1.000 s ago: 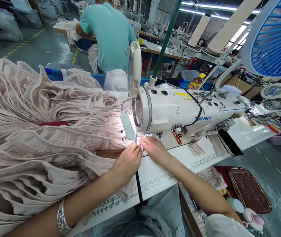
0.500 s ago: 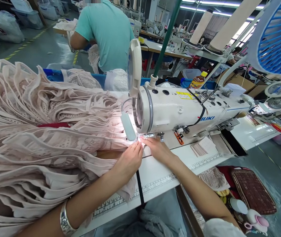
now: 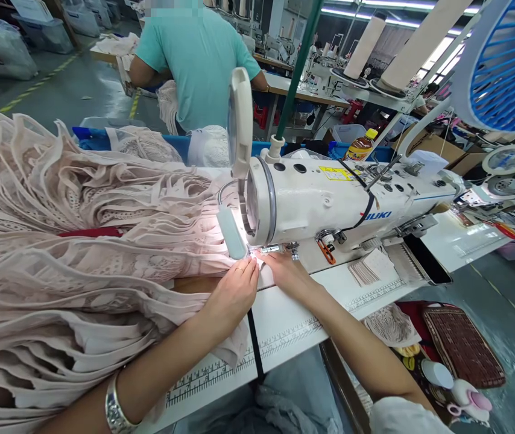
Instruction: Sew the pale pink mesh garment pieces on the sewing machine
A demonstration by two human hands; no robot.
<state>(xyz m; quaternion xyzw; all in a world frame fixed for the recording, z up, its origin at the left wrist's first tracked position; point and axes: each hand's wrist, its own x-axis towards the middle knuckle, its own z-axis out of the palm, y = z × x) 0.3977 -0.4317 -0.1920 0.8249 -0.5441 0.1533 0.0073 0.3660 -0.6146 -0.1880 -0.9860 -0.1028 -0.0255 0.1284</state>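
Note:
Under the head of a white sewing machine (image 3: pixel 303 208), a small part of pale pink fabric (image 3: pixel 262 261) lies in bright light. My left hand (image 3: pixel 236 288), a ring on one finger, has its fingers closed together on the fabric's left side, just in front of the needle area. From the right, my right hand (image 3: pixel 288 274) presses its fingertips onto the same fabric. A slim grey-green lamp (image 3: pixel 233 234) hangs close above my left fingers. The needle and the fabric edge are mostly hidden. Lacy pale pink garments (image 3: pixel 104 199) are heaped left of the machine.
A stack of small fabric pieces (image 3: pixel 372 267) lies right on the ruler-marked table (image 3: pixel 293 337). A blue fan (image 3: pixel 506 72), thread cones (image 3: pixel 365 47) and a bottle (image 3: pixel 360 146) stand behind. A co-worker in a teal shirt (image 3: pixel 194 66) sits beyond. A brown woven basket (image 3: pixel 463 343) is low right.
The view has shifted slightly. Both my hands stay at the needle area with the fabric. The co-worker's right arm now reaches out to the right.

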